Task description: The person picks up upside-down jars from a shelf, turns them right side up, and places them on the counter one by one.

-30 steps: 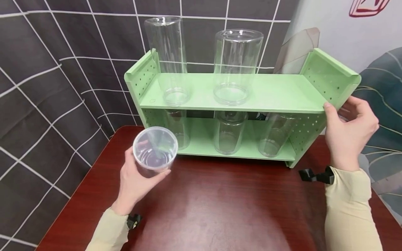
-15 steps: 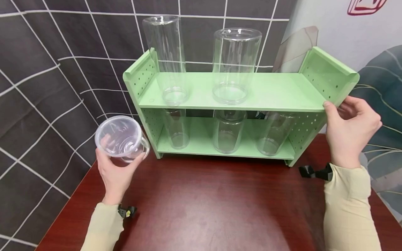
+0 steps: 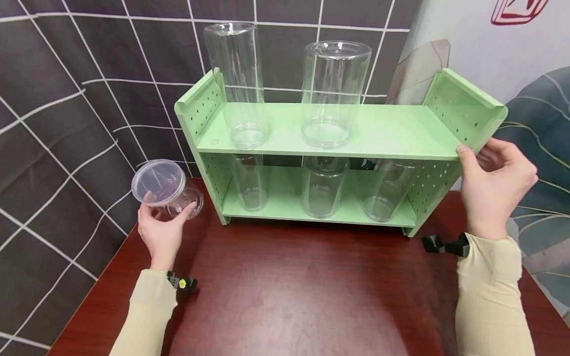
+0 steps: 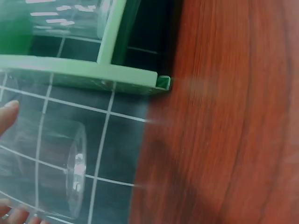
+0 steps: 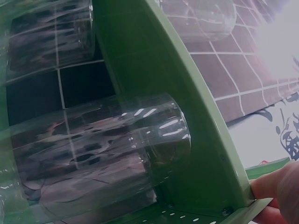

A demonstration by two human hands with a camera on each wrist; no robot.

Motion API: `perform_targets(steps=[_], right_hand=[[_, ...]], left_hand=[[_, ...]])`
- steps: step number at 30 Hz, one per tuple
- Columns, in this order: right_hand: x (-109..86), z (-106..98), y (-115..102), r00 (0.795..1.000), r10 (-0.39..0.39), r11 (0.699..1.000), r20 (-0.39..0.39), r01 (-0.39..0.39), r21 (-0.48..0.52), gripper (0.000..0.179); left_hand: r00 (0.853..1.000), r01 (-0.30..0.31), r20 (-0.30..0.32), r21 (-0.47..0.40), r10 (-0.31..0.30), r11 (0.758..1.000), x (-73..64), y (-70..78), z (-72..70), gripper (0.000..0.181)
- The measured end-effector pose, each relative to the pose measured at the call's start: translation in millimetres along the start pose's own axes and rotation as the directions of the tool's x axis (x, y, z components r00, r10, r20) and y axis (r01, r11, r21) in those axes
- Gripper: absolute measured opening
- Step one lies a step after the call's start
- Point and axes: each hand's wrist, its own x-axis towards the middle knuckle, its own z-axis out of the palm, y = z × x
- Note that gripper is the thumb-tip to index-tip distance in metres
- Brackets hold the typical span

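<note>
The left hand [image 3: 161, 232] grips the jar [image 3: 159, 182] round its side, thumb opposite fingers, at the left of the head view; the jar is tilted. The right hand [image 3: 498, 185] grips the right end of the shelf [image 3: 392, 128], at frame right. Jar handling, as judged: light, fairly stiff, slippery, liable to crack if dropped. Grasp the side wall lightly at mid-height.
</note>
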Motion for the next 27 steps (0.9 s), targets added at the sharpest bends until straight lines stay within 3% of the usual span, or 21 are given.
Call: perform_targets(steps=[6, 12, 21, 27], right_hand=[[0.3, -2, 0, 1.0, -0.003, 1.0, 0.008, 0.003, 0.006, 0.029], [-2.3, -4, -6, 1.0, 0.018, 0.999, 0.018, -0.018, 0.032, 0.029], [-5.8, -3, -15, 1.0, 0.025, 0.999, 0.004, -0.025, 0.028, 0.028], [-10.0, -4, -22, 1.0, 0.029, 0.999, 0.005, -0.03, 0.042, 0.027]], left_hand=[[0.994, 0.081, 0.073, 0.065, -0.086, 0.995, 16.4, -4.9, 12.1, 0.098], [0.988, 0.083, 0.123, 0.123, -0.098, 0.989, 34.4, -10.6, 25.6, 0.093], [0.974, 0.15, 0.154, 0.094, -0.163, 0.984, 48.6, -16.2, 42.3, 0.092], [0.97, 0.164, 0.165, 0.093, -0.178, 0.982, 55.0, -25.7, 44.2, 0.089]])
